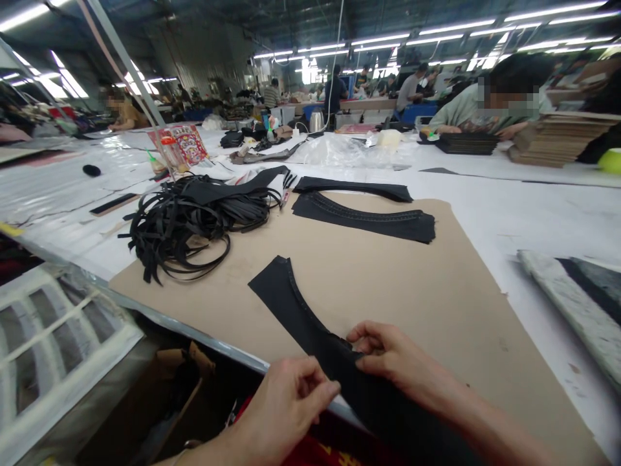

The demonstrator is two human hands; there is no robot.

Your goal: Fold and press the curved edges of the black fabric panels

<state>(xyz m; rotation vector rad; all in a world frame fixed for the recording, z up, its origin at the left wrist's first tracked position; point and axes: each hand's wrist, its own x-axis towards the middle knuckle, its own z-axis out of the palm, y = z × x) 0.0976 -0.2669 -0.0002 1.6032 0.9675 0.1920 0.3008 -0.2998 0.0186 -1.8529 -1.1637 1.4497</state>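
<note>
A black curved panel (303,310) of leather-like material, with a stitched or notched strip along its inner curve, lies slantwise on the brown sheet, its near part overhanging the table edge. My right hand (395,356) pinches the curved edge of this panel between thumb and fingers. Close to the panel's lower side is my left hand (291,398), its fingers curled and the thumb against them; what is in them, if anything, I cannot make out. Farther back lie a second curved black panel (359,220) with a pleated edge and a narrow black piece (352,186).
A tangled heap of black strips (189,220) lies to the left on brown board (466,310). A speckled slab (567,310) stands at the right. A white slatted rack (53,349) is below left. Across the table, a person (504,110) works beside stacked brown pieces (557,139).
</note>
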